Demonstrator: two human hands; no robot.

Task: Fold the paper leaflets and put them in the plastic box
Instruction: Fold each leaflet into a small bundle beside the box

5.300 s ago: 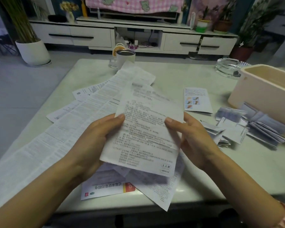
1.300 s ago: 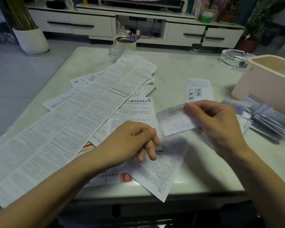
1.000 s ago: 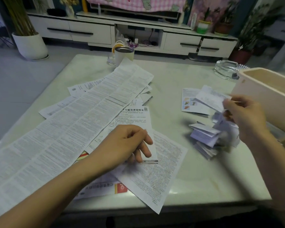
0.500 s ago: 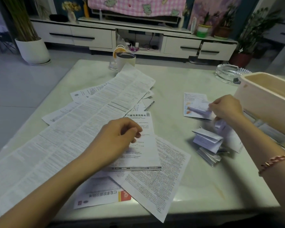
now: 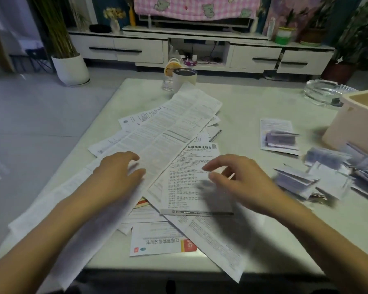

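The plastic box (image 5: 352, 128) stands at the right edge of the table (image 5: 253, 107), partly out of view. A blurred heap of folded leaflets (image 5: 295, 179), too smeared to count, lies in front of the box. One more folded leaflet (image 5: 281, 137) sits on a flat sheet (image 5: 276, 123) just left of the box. Bare tabletop separates the box from the overlapping unfolded leaflets (image 5: 191, 166) farther left, two of which overhang the near edge. There are two hands, both loosely spread and holding nothing. The left hand (image 5: 117, 177) rests on the long strip (image 5: 170, 132). The right hand (image 5: 240, 183) is over the sheets; whether it touches them is unclear.

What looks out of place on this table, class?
The folded leaflets lie heaped on the table beside the box, not inside it. Two unfolded leaflets overhang the table's near edge.
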